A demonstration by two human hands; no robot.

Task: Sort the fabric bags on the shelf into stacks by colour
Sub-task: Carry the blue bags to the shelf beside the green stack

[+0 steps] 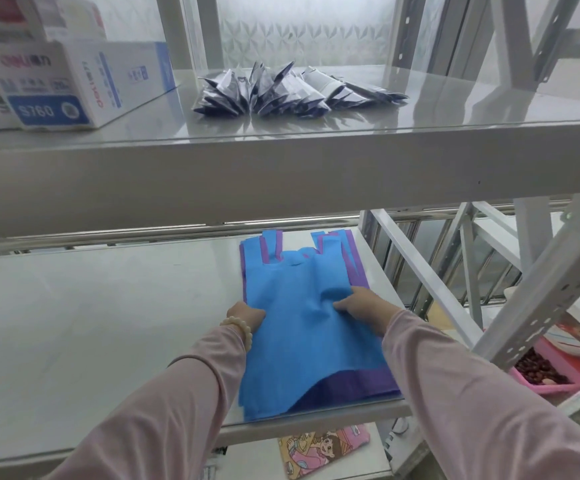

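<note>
A mixed pile of fabric vest-style bags lies at the right end of the lower shelf (91, 323). A blue bag (302, 341) is on top, with purple bags (358, 384) showing beneath it at the front, the right side and the handles. My left hand (245, 315) grips the blue bag's left edge, fingers curled under the fabric. My right hand (359, 304) pinches a fold of the blue bag near its right side, and the cloth bunches up between my hands.
The upper shelf (281, 161) holds a heap of dark foil packets (292, 90) and white-and-blue boxes (56, 84) at the left. Slanted metal shelf struts (541, 289) stand to the right. A pink tray (555, 372) and a cartoon-printed pink item (319, 448) lie below.
</note>
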